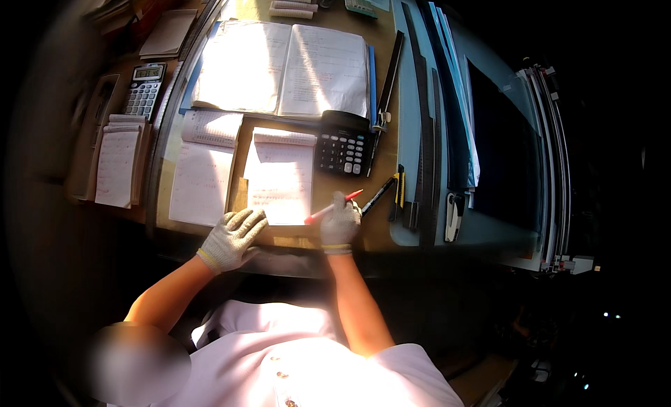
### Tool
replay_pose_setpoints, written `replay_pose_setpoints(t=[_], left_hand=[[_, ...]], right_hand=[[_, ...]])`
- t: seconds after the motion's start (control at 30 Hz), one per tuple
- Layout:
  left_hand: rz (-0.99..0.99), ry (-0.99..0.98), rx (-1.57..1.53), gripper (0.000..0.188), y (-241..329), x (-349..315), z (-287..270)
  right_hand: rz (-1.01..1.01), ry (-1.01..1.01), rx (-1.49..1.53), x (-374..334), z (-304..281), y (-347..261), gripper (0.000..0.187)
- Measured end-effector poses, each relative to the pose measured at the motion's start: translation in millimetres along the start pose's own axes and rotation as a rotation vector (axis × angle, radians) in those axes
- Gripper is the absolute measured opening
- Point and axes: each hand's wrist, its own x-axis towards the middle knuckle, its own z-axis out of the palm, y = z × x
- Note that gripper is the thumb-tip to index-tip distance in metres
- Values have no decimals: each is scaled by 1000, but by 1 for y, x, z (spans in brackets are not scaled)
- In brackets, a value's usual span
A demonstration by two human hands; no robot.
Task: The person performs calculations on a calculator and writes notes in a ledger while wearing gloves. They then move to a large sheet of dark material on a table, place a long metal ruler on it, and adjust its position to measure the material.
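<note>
My left hand [234, 240], in a pale knitted glove with a yellow cuff edge, lies with its fingers stretched out at the front edge of the table. Its fingertips reach the lower left corner of a written-on notepad [281, 180], whose top pages are folded over. Just right of that pad, my right hand [340, 225], gloved alike, is closed around a red and white pen [321, 214]. One end of the pen points at the pad's lower right corner; whether it touches the paper I cannot tell. A second notepad [199, 183] lies to the left.
Behind the pads are an open ledger [325, 71] and a black calculator [342, 148]. A yellow-and-black cutter [400, 187], a black pen [379, 196] and a stapler [454, 217] lie to the right. At left are a grey calculator [145, 89] and another pad [117, 166].
</note>
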Motion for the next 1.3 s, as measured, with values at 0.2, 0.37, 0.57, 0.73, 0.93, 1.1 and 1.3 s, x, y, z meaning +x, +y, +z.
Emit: replay_pose_setpoints(t=[0.2, 0.37, 0.57, 0.73, 0.93, 1.1, 1.3], left_hand=[[-13, -14, -6, 75, 4, 3, -6], [15, 15, -2, 76, 6, 5, -6], [28, 27, 24, 74, 11, 5, -3], [42, 61, 83, 76, 12, 0, 2], [-166, 237, 251, 72, 29, -3, 20], [-128, 232, -72, 60, 147, 63, 36], [-443, 43, -1013, 49, 278, 216, 131]], right_hand=[[-29, -19, -49, 0, -2, 0, 43], [-54, 49, 128, -24, -14, 12, 48], [483, 155, -138, -83, -82, 102, 32], [753, 67, -226, -66, -120, 182, 50], [855, -228, -211, -45, -125, 213, 54], [964, -298, 291, -52, -129, 259, 50], [729, -607, 1555, -35, -221, 248, 25]])
